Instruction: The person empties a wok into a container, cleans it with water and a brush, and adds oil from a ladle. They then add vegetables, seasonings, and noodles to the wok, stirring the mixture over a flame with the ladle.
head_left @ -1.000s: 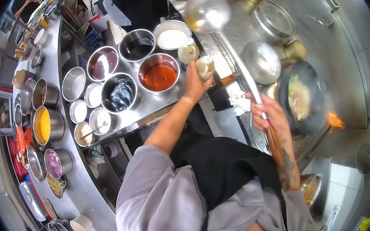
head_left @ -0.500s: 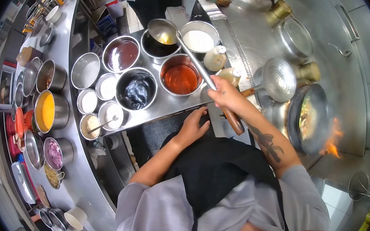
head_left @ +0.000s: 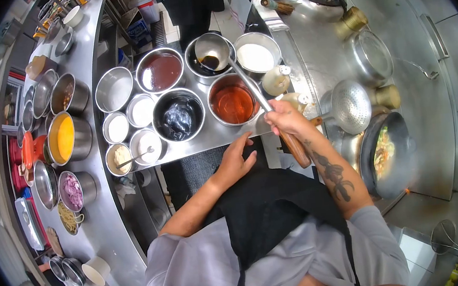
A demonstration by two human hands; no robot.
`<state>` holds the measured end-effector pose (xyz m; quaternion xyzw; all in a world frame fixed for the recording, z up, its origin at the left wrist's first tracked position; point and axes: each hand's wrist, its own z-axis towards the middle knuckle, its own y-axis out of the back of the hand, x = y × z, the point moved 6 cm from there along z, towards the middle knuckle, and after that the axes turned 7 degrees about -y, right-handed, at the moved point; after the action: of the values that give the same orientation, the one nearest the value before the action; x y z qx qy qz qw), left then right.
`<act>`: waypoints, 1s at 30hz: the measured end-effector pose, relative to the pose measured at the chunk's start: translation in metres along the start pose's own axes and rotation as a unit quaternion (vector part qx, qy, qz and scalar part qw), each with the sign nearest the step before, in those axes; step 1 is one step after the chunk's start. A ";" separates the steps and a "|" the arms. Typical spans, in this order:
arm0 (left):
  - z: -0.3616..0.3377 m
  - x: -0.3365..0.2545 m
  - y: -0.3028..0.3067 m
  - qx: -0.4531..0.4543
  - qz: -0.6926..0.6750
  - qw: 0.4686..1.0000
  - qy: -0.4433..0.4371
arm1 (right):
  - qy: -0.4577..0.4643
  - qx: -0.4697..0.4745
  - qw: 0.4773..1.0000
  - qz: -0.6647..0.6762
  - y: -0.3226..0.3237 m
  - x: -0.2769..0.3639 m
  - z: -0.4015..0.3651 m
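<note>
My right hand [head_left: 286,119] is closed around the long ladle [head_left: 248,82], near its wooden handle end. The ladle's bowl hangs over the metal pot of dark liquid [head_left: 196,64] and has a little dark liquid in it. My left hand [head_left: 236,159] is open, fingers apart and holding nothing, by the front edge of the steel counter [head_left: 201,146]. Just beyond it stand the pot of clear red liquid [head_left: 231,102] and the pot of glossy black sauce [head_left: 178,115]. A pot of white contents [head_left: 255,56] is right of the ladle's bowl.
On the right, a wok [head_left: 389,154] holds chopped food on the stove, with a perforated strainer [head_left: 351,106] beyond it. Squeeze bottles [head_left: 276,80] stand at the counter's right edge. Pots of yellow liquid [head_left: 65,139] and chopped purple onion [head_left: 72,192] line the left counter. A person [head_left: 192,1] stands ahead.
The ladle's bowl shows dark liquid where a yellowish gleam was. The large flame beside the wok has shrunk to a small glow. The view has shifted slightly; my left hand stays open.
</note>
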<state>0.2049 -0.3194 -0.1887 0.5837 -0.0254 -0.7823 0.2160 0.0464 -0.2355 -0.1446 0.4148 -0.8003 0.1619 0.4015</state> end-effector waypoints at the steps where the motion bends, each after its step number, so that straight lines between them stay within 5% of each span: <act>1: 0.000 0.002 0.001 0.000 -0.008 1.000 0.006 | -0.006 0.004 1.000 0.013 0.002 0.001 -0.002; 13: 0.008 0.004 0.009 -0.028 -0.007 0.999 -0.020 | 0.034 0.003 0.998 0.052 0.011 0.029 -0.038; 30: -0.001 0.013 -0.004 0.066 -0.069 0.994 0.062 | 0.016 -0.002 0.994 0.106 0.015 0.012 -0.048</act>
<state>0.2021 -0.3200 -0.2020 0.6441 -0.0230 -0.7545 0.1240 0.0548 -0.2048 -0.1044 0.3244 -0.8334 0.2084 0.3960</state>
